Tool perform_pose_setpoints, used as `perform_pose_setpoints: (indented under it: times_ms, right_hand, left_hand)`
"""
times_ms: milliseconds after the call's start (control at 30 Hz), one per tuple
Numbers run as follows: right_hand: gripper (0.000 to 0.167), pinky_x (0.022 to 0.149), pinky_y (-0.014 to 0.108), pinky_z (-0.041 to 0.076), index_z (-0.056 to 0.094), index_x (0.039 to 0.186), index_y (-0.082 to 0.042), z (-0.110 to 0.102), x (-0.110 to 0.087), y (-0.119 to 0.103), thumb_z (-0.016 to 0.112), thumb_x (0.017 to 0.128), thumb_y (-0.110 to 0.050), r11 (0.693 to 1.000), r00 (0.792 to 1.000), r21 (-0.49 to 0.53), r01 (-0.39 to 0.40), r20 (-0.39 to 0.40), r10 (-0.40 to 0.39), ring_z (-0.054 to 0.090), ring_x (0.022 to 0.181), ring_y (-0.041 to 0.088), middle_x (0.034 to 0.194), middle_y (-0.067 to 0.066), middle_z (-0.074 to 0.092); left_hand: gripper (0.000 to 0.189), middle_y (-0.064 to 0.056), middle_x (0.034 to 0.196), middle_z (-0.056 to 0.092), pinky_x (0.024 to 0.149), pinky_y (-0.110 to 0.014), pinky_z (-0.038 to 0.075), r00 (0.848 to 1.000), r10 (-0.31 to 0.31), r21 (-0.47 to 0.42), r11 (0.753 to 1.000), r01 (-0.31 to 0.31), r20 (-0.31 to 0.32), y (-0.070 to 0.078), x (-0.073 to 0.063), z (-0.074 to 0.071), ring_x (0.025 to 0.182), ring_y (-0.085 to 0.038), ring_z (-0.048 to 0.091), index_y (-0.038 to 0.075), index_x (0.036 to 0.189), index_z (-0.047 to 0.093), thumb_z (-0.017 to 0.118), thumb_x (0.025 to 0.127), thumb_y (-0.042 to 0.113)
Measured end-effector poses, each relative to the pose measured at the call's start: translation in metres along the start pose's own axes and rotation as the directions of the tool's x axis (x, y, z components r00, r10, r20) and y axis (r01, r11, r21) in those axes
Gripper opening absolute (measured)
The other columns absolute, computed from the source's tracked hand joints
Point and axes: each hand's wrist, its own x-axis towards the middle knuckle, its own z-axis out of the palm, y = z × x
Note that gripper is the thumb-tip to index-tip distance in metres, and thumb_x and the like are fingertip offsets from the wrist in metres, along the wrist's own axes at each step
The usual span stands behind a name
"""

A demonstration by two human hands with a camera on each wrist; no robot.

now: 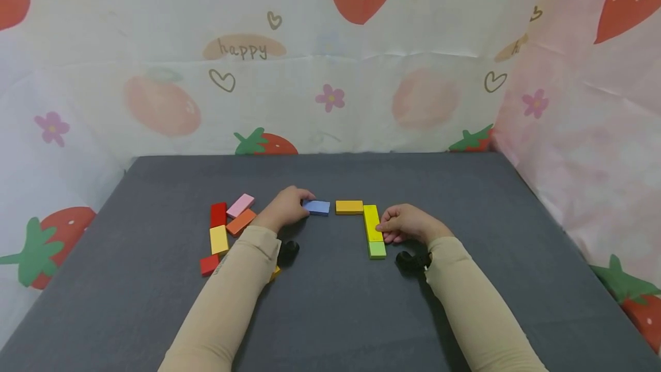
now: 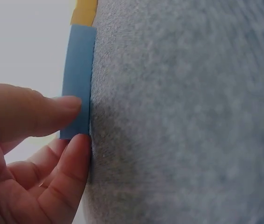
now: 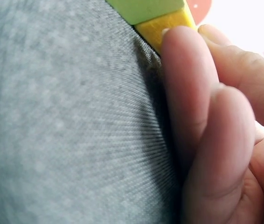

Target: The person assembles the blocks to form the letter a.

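My left hand [image 1: 284, 206] pinches the near end of a blue block [image 1: 317, 208] lying on the dark cloth; thumb and fingertips grip it in the left wrist view. Just right of it, a small gap apart, is an orange-yellow block [image 1: 349, 207]. At that block's right end a bright yellow block [image 1: 372, 224] runs toward me, with a light green block [image 1: 377, 250] at its near end. My right hand [image 1: 413, 224] holds the yellow block's right side between thumb and fingers. In the right wrist view, curled fingers [image 3: 190, 79] partly hide it.
Loose blocks lie left of my left arm: a pink one [image 1: 240, 205], an orange one [image 1: 241, 222], a cream-yellow one [image 1: 219, 240], and red ones [image 1: 209, 265]. A yellow block [image 1: 276, 272] is mostly hidden by the left sleeve. Printed curtains border the table [image 1: 335, 314].
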Motion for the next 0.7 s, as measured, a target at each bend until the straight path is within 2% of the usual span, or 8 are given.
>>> perform_pose_setpoints:
  times_ms: [333, 700]
  right_hand:
    - [0.025, 0.054, 0.023, 0.047, 0.06, 0.089, -0.005, 0.0005, 0.0002, -0.0009, 0.07, 0.079, -0.026, 1.0, 1.0, 0.009, 0.011, -0.002, -0.011, 0.061, 0.06, 0.014, 0.073, 0.007, 0.064]
    - [0.024, 0.054, 0.024, 0.047, 0.061, 0.087, -0.005, 0.0005, -0.0019, 0.0002, 0.07, 0.079, -0.025, 1.0, 1.0, 0.011, 0.014, -0.001, -0.014, 0.061, 0.061, 0.015, 0.074, 0.008, 0.064]
  left_hand:
    - [0.028, -0.006, 0.102, 0.061, 0.086, -0.038, 0.042, 1.0, -0.007, -0.017, 1.0, 0.007, -0.001, 0.0057, 0.0028, 0.0032, 0.091, -0.02, 0.051, 0.009, 0.11, 0.065, 0.065, 0.083, 0.015]
    - [0.028, -0.006, 0.102, 0.059, 0.088, -0.038, 0.042, 1.0, -0.02, -0.026, 0.999, 0.02, 0.008, 0.0086, 0.0056, 0.0074, 0.093, -0.021, 0.049, 0.01, 0.112, 0.064, 0.065, 0.084, 0.016]
